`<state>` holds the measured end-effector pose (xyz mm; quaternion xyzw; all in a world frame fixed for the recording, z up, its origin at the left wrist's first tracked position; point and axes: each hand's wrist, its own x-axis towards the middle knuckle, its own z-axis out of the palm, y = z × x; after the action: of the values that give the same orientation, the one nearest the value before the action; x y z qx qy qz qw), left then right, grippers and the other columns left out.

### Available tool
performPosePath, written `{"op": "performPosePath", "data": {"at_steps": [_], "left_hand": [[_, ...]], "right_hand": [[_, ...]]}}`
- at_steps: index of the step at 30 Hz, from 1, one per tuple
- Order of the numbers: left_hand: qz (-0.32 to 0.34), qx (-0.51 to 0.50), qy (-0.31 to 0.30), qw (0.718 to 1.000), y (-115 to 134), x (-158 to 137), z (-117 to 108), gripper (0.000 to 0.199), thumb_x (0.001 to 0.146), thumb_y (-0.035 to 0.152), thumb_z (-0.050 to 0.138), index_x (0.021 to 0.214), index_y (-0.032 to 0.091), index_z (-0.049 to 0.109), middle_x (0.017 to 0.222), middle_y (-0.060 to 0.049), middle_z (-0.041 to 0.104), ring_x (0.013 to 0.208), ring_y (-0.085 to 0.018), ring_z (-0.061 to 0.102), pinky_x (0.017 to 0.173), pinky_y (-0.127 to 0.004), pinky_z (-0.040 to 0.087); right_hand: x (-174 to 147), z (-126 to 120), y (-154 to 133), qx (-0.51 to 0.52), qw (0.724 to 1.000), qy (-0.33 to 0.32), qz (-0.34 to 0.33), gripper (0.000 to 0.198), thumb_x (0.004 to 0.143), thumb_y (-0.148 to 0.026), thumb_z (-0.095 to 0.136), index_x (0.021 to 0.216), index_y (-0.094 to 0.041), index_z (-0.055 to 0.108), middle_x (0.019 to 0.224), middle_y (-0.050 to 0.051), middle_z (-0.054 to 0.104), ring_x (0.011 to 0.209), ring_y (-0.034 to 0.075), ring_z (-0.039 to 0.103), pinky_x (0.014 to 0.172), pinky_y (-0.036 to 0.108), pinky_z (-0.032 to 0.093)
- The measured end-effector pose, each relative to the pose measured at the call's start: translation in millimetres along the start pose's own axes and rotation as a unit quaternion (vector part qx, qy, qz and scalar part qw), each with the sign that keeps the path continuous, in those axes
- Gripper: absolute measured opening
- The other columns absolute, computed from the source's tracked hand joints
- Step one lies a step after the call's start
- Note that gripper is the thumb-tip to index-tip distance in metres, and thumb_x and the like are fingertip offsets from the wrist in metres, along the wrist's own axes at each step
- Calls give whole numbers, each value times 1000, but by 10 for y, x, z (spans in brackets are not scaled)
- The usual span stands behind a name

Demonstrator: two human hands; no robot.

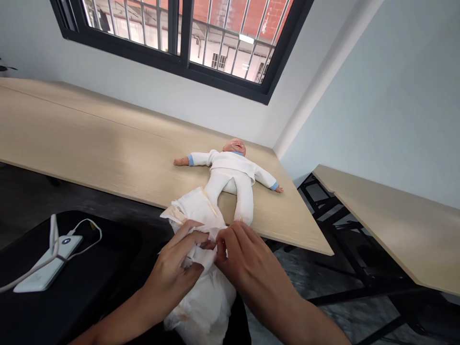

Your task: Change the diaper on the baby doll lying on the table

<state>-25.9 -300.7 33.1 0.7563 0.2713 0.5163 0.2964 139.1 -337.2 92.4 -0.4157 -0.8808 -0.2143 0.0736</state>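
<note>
Bunched soft white padding [206,304], resembling a crumpled diaper with yellowish edges, hangs over the table's front edge onto my lap. My left hand [179,261] grips it from the left, fingers curled into the folds. From the right, my right hand [242,249] pinches the same material, its fingertips close to those of the left. Just beyond both hands, a baby doll [232,167] lies on its back in a white suit with blue cuffs, arms spread. The padding overlaps the doll's lower leg on the left; its feet are hidden.
The doll lies on a long wooden table [118,148] against the wall beneath a barred window [187,43]. At left, a white power bank [50,266] with a cable rests on a black seat [97,287]. Another table [395,220] stands at right, across a gap.
</note>
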Motion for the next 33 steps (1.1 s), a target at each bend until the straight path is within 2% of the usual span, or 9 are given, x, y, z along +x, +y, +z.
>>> {"op": "performPosePath", "data": {"at_steps": [3, 7, 11, 18, 21, 25, 30, 33], "left_hand": [[-37, -33, 2, 999, -1, 20, 9, 35, 70, -8, 45, 88, 20, 56, 89, 1, 51, 81, -10, 54, 70, -16, 44], [-55, -51, 8, 997, 23, 47, 22, 20, 78, 0, 52, 82, 19, 58, 87, 0, 52, 80, -11, 55, 67, -17, 44], [-61, -56, 25, 996, 50, 68, 23, 12, 82, 8, 58, 79, 20, 59, 86, 0, 53, 79, -11, 55, 65, -16, 44], [-72, -46, 40, 996, 77, 97, -7, 9, 82, 11, 58, 78, 19, 60, 83, -1, 53, 77, -11, 55, 66, -17, 44], [-63, -40, 33, 997, 73, 77, -3, 11, 81, 8, 57, 80, 18, 59, 84, -1, 53, 79, -12, 55, 67, -18, 45], [-37, -20, 21, 999, 55, 28, 11, 21, 77, 0, 51, 83, 19, 58, 86, -1, 52, 79, -12, 55, 67, -20, 45], [-20, -5, 0, 1000, 9, -17, -2, 31, 73, -5, 47, 90, 20, 57, 92, -2, 53, 86, -15, 55, 71, -22, 45], [-22, -3, -4, 1000, -5, -31, -18, 35, 73, -6, 47, 93, 21, 56, 95, -2, 53, 89, -15, 54, 74, -22, 45]], "right_hand": [[-11, -5, 138, 138, 990, 4, 30, 10, 91, -8, 45, 87, -16, 50, 86, 4, 54, 79, 15, 51, 71, 30, 44], [2, -11, 236, 287, 953, -24, 89, 5, 93, -18, 48, 88, -18, 47, 85, 0, 56, 76, 12, 51, 68, 25, 41], [19, -56, 245, 310, 946, -41, 88, 6, 96, -21, 44, 91, -18, 46, 90, 1, 57, 79, 12, 52, 71, 26, 40], [7, -148, 240, 353, 928, -47, 108, 10, 98, -25, 44, 98, -19, 51, 97, 1, 59, 88, 12, 54, 73, 24, 42], [4, -172, 210, 347, 928, -38, 127, 10, 96, -27, 49, 98, -19, 55, 96, 2, 60, 88, 13, 55, 71, 24, 43], [2, -154, 155, 304, 944, -21, 129, 7, 94, -18, 50, 91, -17, 56, 88, 2, 60, 81, 13, 54, 68, 24, 43], [-21, -108, 67, 136, 989, 12, 48, 14, 92, -7, 44, 86, -15, 54, 85, 4, 57, 78, 16, 53, 71, 30, 43], [-9, -88, 41, 61, 998, 13, 14, 17, 91, -5, 40, 86, -14, 53, 86, 6, 56, 78, 19, 51, 71, 35, 43]]}}
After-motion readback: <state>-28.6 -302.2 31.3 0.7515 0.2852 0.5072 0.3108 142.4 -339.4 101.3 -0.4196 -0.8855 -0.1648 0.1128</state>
